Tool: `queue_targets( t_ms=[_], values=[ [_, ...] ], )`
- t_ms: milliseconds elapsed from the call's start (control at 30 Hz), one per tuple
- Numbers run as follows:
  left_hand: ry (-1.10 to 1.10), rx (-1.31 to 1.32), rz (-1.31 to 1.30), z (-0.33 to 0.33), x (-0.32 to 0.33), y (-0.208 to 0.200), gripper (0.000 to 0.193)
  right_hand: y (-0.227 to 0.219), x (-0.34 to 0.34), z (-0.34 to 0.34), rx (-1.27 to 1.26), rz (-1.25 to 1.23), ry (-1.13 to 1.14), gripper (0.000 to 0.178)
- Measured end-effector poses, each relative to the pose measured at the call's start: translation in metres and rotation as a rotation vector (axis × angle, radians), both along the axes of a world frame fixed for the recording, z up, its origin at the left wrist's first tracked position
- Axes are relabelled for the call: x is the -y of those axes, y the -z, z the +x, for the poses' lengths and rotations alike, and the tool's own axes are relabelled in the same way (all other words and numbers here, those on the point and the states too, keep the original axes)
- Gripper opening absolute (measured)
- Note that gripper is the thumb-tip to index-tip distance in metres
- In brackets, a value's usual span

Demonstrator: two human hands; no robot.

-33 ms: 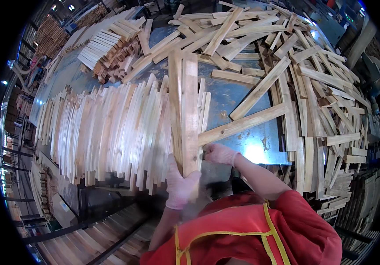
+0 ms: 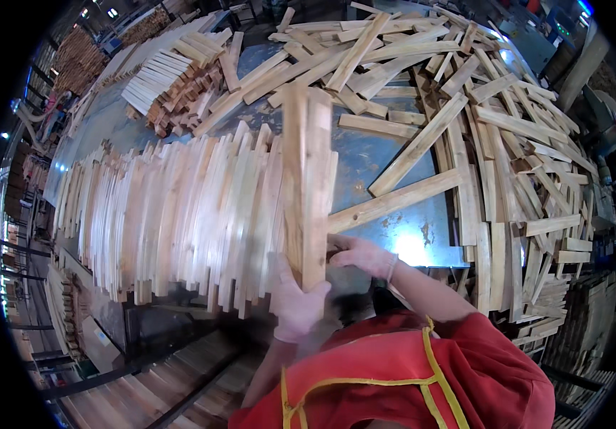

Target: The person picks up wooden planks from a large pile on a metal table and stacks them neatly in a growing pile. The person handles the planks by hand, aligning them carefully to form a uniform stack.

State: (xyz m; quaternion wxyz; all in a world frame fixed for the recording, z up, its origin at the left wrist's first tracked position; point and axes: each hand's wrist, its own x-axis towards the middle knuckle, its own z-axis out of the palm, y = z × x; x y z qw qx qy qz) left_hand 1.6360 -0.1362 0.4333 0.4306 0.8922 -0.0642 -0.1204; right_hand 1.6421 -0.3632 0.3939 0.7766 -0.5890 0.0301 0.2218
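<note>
Two narrow wooden boards, one darker and one lighter, stand side by side in front of me, pointing away and blurred by motion. My left hand, in a pale glove, is closed around their near ends, thumb on the left side. Just right of the boards, my gloved right hand has its thumb and forefinger apart; whether its fingertips touch the wood I cannot tell. Left of the held boards lies a long row of pale wooden strips packed edge to edge. Beyond the right hand a single board lies slantwise on the blue-grey metal table.
A jumbled heap of loose boards covers the table's right and far sides. A neat stack of short pieces stands at the far left. Below the table's near left edge, more planks lie behind dark metal bars.
The held boards and my left hand have shifted slightly right. My right hand has gone from a closed shape to thumb and forefinger apart beside the boards.
</note>
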Motion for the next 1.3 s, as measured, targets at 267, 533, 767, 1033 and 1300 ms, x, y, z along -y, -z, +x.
queue_targets(
  t_ms=[267,533,767,1033,1300],
  values=[
    [-0.099,-0.453,-0.575,-0.008,0.069,0.013,0.076,-0.019,0.068,-0.036,-0.267,0.215,0.376,0.067],
    [-0.093,-0.208,0.014,0.034,0.099,0.008,0.090,-0.114,0.269,0.063,0.233,0.132,0.697,0.035],
    [-0.088,-0.005,0.440,0.096,0.106,-0.017,0.092,-0.059,0.294,0.055,0.029,0.215,0.728,0.039],
    [0.521,0.414,0.651,0.094,0.159,0.021,0.090,-0.010,0.243,0.025,-0.115,0.152,0.711,0.041],
    [0.045,0.019,0.277,0.077,0.071,0.044,0.057,-0.030,0.192,-0.037,-0.083,0.098,0.659,0.055]
  ],
)
